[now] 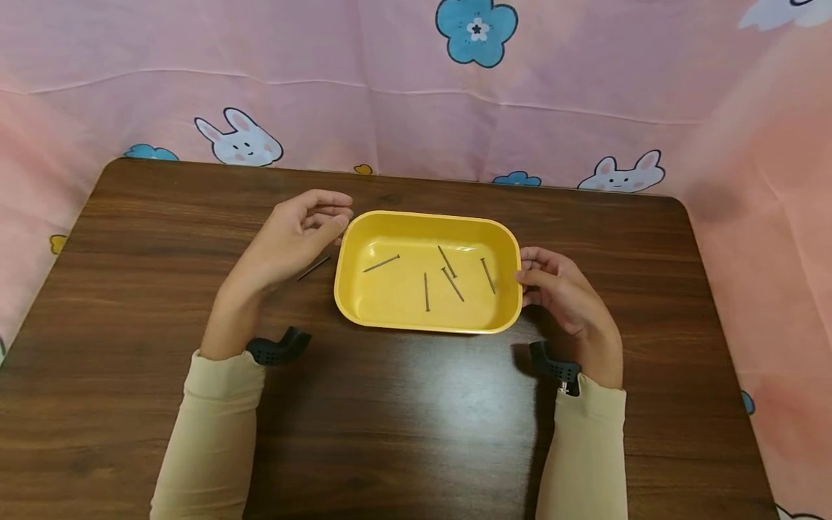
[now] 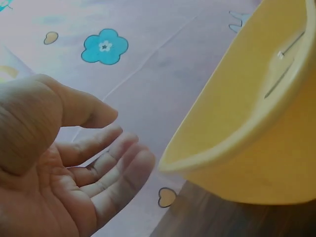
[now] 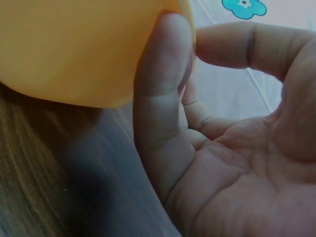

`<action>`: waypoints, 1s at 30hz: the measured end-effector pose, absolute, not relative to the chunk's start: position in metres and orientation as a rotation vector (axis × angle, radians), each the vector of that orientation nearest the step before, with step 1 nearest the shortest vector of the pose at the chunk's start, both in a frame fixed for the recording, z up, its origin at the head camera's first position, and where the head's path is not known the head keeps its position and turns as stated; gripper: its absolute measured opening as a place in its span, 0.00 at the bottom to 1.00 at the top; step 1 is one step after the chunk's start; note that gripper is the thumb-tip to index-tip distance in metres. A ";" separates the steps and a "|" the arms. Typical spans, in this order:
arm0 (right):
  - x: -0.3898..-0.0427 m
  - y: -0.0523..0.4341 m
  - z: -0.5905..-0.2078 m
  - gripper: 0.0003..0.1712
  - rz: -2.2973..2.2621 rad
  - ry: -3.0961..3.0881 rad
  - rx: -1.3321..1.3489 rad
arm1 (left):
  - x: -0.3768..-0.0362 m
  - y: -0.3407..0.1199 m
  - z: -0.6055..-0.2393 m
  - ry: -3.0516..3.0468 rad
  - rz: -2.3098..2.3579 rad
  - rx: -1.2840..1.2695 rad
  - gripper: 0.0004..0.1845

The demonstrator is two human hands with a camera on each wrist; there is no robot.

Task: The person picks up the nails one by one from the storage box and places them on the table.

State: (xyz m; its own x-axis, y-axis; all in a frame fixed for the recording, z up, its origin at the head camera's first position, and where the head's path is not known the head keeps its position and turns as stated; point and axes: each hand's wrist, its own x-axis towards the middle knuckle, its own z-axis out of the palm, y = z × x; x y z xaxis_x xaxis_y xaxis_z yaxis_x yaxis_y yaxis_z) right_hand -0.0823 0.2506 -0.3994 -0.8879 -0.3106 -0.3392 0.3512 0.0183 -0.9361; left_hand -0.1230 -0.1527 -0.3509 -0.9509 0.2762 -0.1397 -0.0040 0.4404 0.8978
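Note:
A yellow plastic tray [image 1: 390, 300] with rounded corners is at the middle of the table in the head view. Several thin dark nails lie scattered over its floor, one of them a nail [image 1: 427, 292] pointing lengthwise near the front. My right hand [image 1: 564, 289] pinches the tray's right end, thumb at the rim and fingers against the outer wall, as the right wrist view also shows. At the tray's left end, my left hand [image 1: 295, 238] has its fingers loosely bent; a gap separates them from the rim in the left wrist view. A single nail [image 1: 314, 268] lies outside, left of the tray.
The dark brown wooden table [image 1: 403, 433] has rounded far corners. Behind it and along its sides hangs a pink cloth [image 1: 403, 123] printed with rabbits and blue flowers. Each wrist carries a black camera mount [image 1: 279, 348].

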 end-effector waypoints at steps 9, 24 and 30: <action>-0.079 0.251 -0.401 0.14 -1.921 1.854 0.059 | -0.121 -0.135 -0.353 2.300 1.609 0.222 0.21; -0.083 0.250 -0.399 0.13 -1.917 1.842 0.068 | -0.116 -0.109 -0.363 2.389 1.457 0.347 0.23; -0.084 0.250 -0.399 0.13 -1.914 1.847 0.074 | -0.115 -0.100 -0.366 2.454 1.398 0.350 0.21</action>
State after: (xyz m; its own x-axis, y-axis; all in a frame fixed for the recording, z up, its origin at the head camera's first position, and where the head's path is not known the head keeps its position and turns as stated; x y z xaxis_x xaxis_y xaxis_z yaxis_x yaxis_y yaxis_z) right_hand -0.0842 0.2500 -0.3988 -0.8851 -0.2965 -0.3587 0.3691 0.0223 -0.9291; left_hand -0.1146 -0.0999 -0.3656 -0.9271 0.3504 -0.1331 0.0642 0.4982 0.8647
